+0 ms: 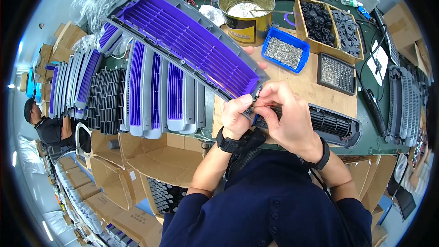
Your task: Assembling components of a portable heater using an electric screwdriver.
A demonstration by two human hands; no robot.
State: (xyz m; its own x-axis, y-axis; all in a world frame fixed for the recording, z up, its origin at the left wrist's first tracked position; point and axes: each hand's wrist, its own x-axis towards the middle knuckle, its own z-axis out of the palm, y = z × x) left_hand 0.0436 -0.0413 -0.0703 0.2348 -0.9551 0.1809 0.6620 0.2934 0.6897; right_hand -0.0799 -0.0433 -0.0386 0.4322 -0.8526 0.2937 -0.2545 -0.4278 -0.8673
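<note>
A long grey housing with a purple slatted inside [192, 41] is tilted up over the table, its far end raised to the upper left. My left hand [237, 116] grips its near lower end, with fingertips showing behind the panel. At that same end my right hand [290, 116] is closed, thumb and forefinger pinched together at the housing's tip. Whatever lies in that pinch is too small to make out. Just right of my right hand, a grey casing with a black ribbed roller [331, 126] rests on the table's near edge.
A metal can [247, 34], a blue tray [270, 55] of screws, a dark tray [338, 88] of small metal parts and a wooden box [316, 45] of black and grey parts stand beyond my hands. An electric screwdriver [375, 112] lies right. More purple-grey housings [176, 96] stand left.
</note>
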